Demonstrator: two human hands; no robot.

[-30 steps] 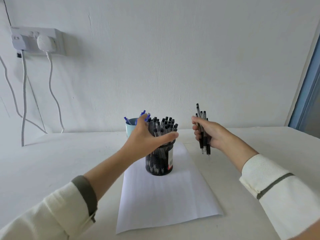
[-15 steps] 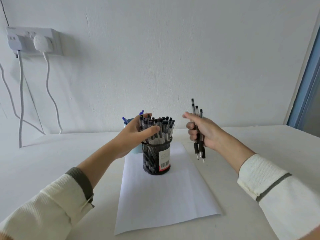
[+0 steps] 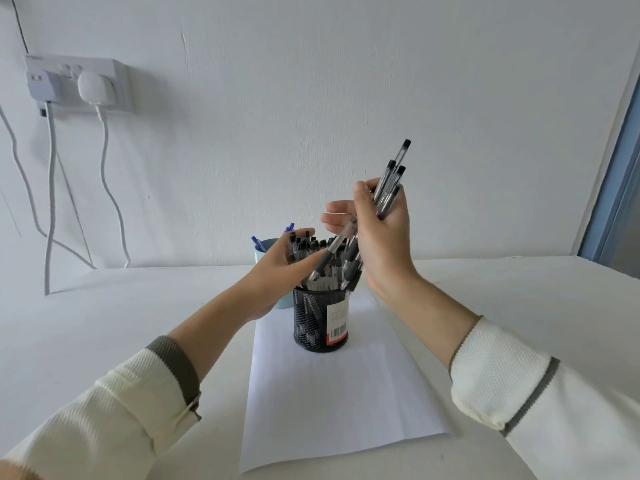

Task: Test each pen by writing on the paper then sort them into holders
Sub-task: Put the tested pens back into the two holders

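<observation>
A black mesh holder (image 3: 318, 323) crammed with black pens stands at the far end of a white paper sheet (image 3: 339, 393). My left hand (image 3: 277, 271) reaches in from the left, its fingers and thumb closed around several pens at the holder's top. Just above and right of the holder, my right hand (image 3: 384, 244) grips a bundle of black pens (image 3: 391, 181). The bundle is tilted, with its tips down over the holder's mouth. A light blue cup (image 3: 266, 245) with blue pens (image 3: 289, 227) sits behind my left hand, mostly hidden.
The white table (image 3: 104, 323) runs up to a white wall. A wall socket (image 3: 76, 81) with a plug and hanging white cables is at upper left. A blue door frame (image 3: 620, 202) stands at the right edge.
My right hand has moved left and up with its bundle of pens, tilting them over the mesh holder. My left hand has stayed on the pens in the holder.
</observation>
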